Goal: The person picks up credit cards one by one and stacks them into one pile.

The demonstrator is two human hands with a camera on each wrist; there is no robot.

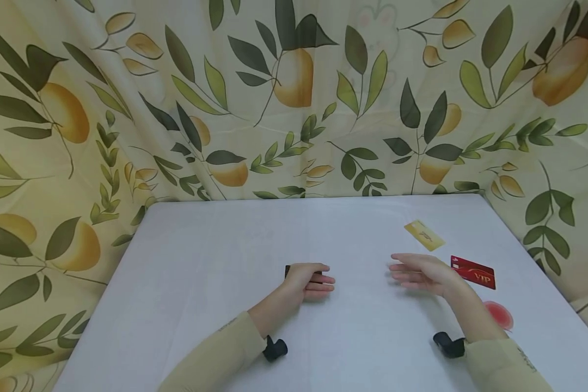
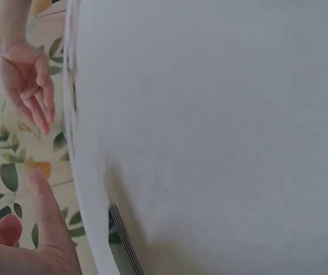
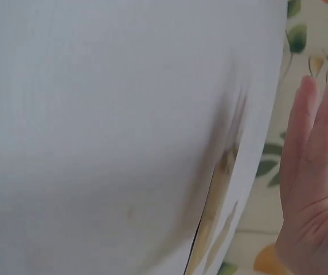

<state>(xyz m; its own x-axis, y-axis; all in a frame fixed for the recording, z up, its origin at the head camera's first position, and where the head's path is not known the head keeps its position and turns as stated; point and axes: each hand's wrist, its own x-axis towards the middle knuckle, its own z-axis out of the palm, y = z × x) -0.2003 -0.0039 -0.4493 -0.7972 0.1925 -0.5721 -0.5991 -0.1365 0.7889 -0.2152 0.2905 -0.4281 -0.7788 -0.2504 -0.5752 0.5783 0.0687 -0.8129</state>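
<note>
Over the middle of the white table, my left hand (image 1: 310,281) points right with its fingers extended and holds nothing. A dark flat object (image 1: 287,269) is mostly hidden behind that hand; in the left wrist view this dark object (image 2: 124,246) shows a finely lined edge. My right hand (image 1: 423,274) reaches inward with fingers stretched and a bare palm, facing the left hand across a gap. Right beside its wrist lies a red VIP card (image 1: 473,272). Farther back is a gold card (image 1: 424,235). The right forearm partly covers a translucent red disc (image 1: 498,316).
The white table (image 1: 215,245) ends at a patterned curtain (image 1: 255,136) along the back and sides. Black wrist devices (image 1: 275,348) hang under both sleeves. A narrow gold-toned strip (image 3: 213,206) appears edge-on in the right wrist view.
</note>
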